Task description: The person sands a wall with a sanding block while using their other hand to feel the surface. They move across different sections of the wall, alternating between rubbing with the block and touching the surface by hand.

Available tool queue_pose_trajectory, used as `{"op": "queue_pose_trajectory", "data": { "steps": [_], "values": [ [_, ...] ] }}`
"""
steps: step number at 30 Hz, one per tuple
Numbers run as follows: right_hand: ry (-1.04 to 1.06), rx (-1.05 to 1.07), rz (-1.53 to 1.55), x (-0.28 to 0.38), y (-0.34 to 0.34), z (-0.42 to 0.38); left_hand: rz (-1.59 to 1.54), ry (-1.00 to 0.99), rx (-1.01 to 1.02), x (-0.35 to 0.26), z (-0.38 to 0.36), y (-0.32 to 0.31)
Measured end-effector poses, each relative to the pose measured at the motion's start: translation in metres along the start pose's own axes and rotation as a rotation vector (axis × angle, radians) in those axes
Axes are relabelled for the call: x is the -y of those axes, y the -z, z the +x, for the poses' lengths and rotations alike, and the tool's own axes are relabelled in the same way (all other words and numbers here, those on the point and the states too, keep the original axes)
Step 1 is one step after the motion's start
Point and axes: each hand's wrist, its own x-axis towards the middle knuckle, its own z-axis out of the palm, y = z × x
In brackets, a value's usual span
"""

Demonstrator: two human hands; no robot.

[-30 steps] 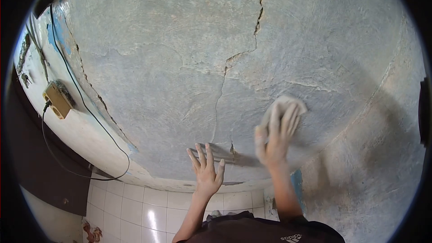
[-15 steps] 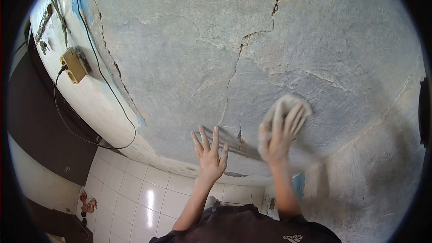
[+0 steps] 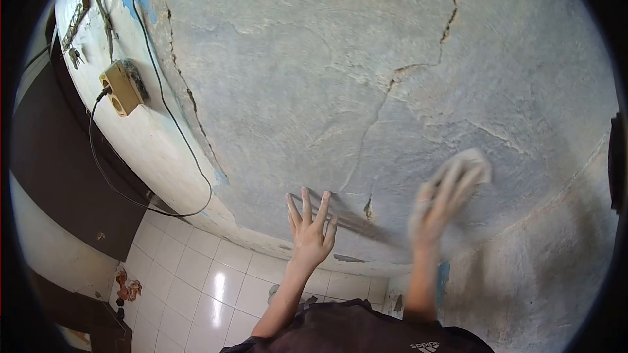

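Observation:
A grey plastered wall [image 3: 281, 104] with jagged cracks fills most of the view. My left hand [image 3: 313, 232] has its fingers spread, the tips at the lower part of this wall, with nothing in it. Farther right, my right hand [image 3: 439, 206] is blurred by motion. Under its fingers is a pale, flat piece of cloth or sheet [image 3: 481, 162], pressed to the plaster; its exact material cannot be made out. One crack [image 3: 392, 85] runs down between the hands to a small dark hole [image 3: 368, 209] near the left fingertips.
At left, a yellowish socket box [image 3: 122, 89] with a black plug and hanging cable [image 3: 171, 114] is fixed to the white wall strip. Keys [image 3: 76, 57] hang above it. Below are white floor tiles [image 3: 196, 271] and a dark door [image 3: 72, 163]. Another wall [image 3: 523, 274] meets at right.
My right hand has moved right and slightly down across the plaster with the pale piece. My left hand stays at nearly the same place. The view has shifted, so the wall appears farther right.

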Motion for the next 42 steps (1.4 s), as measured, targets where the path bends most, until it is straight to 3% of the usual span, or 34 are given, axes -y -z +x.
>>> {"op": "queue_pose_trajectory", "data": {
  "steps": [4,8,10,14,18,21,25,29,30,37,42],
  "values": [
    [-0.085,-0.051,0.018,0.019,0.016,0.037,-0.02,-0.009,-0.029,0.026,0.003,0.014],
    [-0.089,0.035,-0.067,0.067,-0.04,-0.013,0.007,-0.047,-0.035,0.061,0.011,0.029],
    [-0.018,0.187,-0.035,0.103,-0.066,-0.055,0.018,-0.055,-0.021,0.075,0.015,0.039],
    [-0.019,0.244,-0.052,0.155,-0.088,-0.062,0.017,-0.062,-0.024,0.113,0.025,0.071],
    [-0.064,0.076,-0.074,0.171,-0.074,0.022,0.025,-0.083,-0.016,0.151,0.03,0.093],
    [-0.08,0.015,-0.057,0.194,-0.083,0.033,0.011,-0.099,-0.006,0.173,0.031,0.1],
    [-0.033,0.048,-0.118,0.221,-0.134,-0.032,-0.043,-0.121,0.014,0.193,0.03,0.107],
    [-0.039,0.248,-0.13,0.238,-0.154,-0.107,-0.124,-0.195,0.053,0.211,0.027,0.107],
    [-0.067,0.329,-0.137,0.238,-0.152,-0.112,-0.141,-0.22,0.052,0.214,0.028,0.108],
    [-0.211,0.023,-0.097,0.245,-0.107,0.01,-0.182,-0.231,0.116,0.219,0.024,0.11],
    [-0.17,0.193,-0.107,0.263,-0.154,-0.073,-0.223,-0.236,0.164,0.225,0.025,0.116]
  ]
}}
